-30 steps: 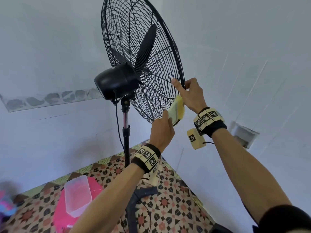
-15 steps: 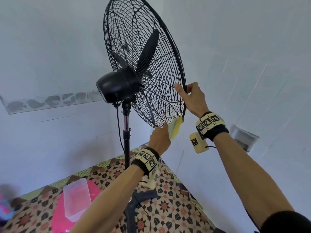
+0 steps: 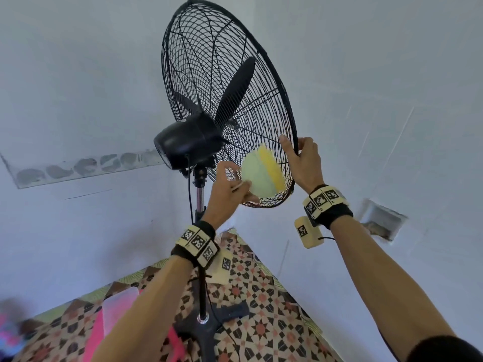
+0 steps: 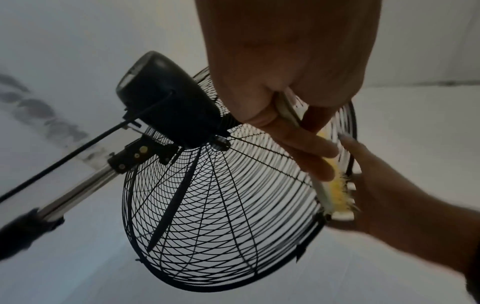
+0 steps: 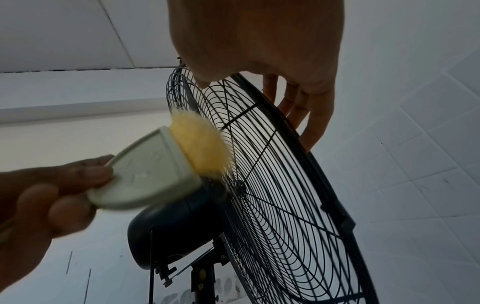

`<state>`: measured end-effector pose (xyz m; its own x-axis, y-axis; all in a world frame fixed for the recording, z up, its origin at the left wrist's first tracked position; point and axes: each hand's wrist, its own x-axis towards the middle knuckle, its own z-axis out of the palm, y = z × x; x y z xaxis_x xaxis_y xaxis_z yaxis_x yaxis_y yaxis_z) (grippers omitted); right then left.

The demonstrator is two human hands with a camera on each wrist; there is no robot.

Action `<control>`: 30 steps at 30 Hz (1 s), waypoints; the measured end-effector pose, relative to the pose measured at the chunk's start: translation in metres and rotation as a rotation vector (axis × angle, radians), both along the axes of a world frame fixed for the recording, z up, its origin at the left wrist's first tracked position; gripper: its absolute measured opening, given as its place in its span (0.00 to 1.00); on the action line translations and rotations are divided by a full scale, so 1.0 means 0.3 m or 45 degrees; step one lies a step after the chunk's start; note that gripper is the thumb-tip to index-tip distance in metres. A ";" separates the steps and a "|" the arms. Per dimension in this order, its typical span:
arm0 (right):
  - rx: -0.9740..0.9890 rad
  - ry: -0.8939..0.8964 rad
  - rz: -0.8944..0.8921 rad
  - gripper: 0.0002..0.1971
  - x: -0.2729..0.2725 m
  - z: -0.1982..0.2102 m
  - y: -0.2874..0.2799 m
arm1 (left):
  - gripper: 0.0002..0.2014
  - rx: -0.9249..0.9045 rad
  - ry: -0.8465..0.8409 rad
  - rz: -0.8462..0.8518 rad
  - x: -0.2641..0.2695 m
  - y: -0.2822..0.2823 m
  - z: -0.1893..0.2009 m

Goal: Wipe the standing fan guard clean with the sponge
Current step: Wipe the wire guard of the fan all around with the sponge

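A black standing fan with a round wire guard (image 3: 227,82) rises in front of me, its motor housing (image 3: 188,139) facing left. My left hand (image 3: 230,189) pinches a sponge (image 3: 262,176), pale green on the back and yellow on the face, and holds the yellow side against the lower rear of the guard (image 5: 272,185). In the right wrist view the sponge (image 5: 166,164) shows beside the left hand's fingers (image 5: 62,185). My right hand (image 3: 303,160) grips the guard's outer rim (image 3: 294,142) at the lower right, thumb on one side and fingers (image 5: 306,115) curled round the other.
The fan's pole (image 3: 200,231) and dark base (image 3: 209,325) stand on a patterned tile floor (image 3: 261,322). A clear plastic tub (image 3: 117,307) sits on something pink at the lower left. Light walls close in behind and to the right, with a recess (image 3: 381,220).
The left hand has swept the sponge from the guard's bottom edge up and inward onto the rear wires. The right hand keeps its grip on the rim. The view has tilted.
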<state>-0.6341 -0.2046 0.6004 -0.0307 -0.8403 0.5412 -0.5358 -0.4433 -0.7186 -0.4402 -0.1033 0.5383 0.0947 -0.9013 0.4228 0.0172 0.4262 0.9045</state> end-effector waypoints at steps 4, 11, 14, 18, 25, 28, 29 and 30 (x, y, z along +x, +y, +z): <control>-0.032 -0.063 -0.067 0.36 0.031 -0.010 0.000 | 0.11 -0.093 0.187 0.017 0.072 -0.030 0.037; -0.048 -0.098 -0.158 0.40 0.051 -0.015 -0.029 | 0.06 -0.071 0.088 0.005 0.157 -0.155 0.047; -0.035 -0.097 -0.161 0.39 0.050 -0.007 -0.031 | 0.15 -0.071 0.070 0.149 0.155 -0.214 0.039; -0.033 -0.053 -0.135 0.36 0.029 0.007 -0.034 | 0.13 -0.086 0.087 0.101 0.154 -0.282 0.026; 0.051 -0.051 -0.087 0.37 -0.005 0.027 -0.059 | 0.05 -0.088 0.346 0.261 0.253 -0.406 0.096; 0.038 -0.065 -0.107 0.36 0.017 0.029 -0.067 | 0.04 -0.059 0.354 0.228 0.229 -0.436 0.077; 0.033 -0.069 -0.126 0.36 0.024 0.028 -0.071 | 0.03 -0.035 0.370 0.172 0.219 -0.445 0.057; 0.025 -0.071 -0.146 0.35 0.029 0.025 -0.074 | 0.02 -0.004 0.368 0.083 0.212 -0.450 0.033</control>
